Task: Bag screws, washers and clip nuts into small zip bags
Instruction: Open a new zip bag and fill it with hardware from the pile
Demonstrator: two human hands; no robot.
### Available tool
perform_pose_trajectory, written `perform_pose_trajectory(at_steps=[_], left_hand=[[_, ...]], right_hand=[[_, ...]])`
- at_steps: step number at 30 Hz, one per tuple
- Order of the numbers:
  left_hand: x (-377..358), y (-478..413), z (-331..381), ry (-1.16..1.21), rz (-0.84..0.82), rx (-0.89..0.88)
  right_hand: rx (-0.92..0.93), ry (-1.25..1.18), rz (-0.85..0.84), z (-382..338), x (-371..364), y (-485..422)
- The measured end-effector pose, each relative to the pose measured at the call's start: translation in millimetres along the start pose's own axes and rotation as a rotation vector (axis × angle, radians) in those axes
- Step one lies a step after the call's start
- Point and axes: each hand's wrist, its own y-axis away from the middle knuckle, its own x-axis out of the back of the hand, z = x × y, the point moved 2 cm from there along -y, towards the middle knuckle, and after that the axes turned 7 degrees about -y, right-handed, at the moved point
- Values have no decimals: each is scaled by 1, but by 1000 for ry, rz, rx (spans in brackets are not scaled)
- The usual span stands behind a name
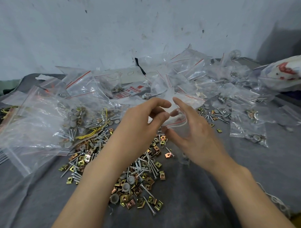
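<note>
At centre frame the left hand pinches the mouth of a small zip bag, seemingly limp, light, slippery film, likely best held at its stiffer red-striped zip edge, while the right hand touches it with spread fingers, grip unclear.

This was a makeshift packing corner, more a back-room hardware workshop than a proper factory line. A scuffed, stained pale wall rose straight behind a worktop draped in creased grey cloth. Silver screws, grey round washers and brass-coloured square clip nuts lay heaped loose on it. Clear small zip bags with red seal lines were piled against the wall, beside a printed white plastic sack.
</note>
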Motion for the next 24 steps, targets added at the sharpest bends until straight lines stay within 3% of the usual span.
perform_pose_trajectory(at_steps=[9, 19, 24], left_hand=[[14, -1, -13, 14, 79, 95], [4, 24, -59, -338, -347, 290], [-1, 29, -64, -400, -399, 273]], right_hand=[[-6, -24, 41, 10, 1, -1], [-40, -231, 191, 6, 15, -6], [-36, -177, 148, 5, 11, -6]])
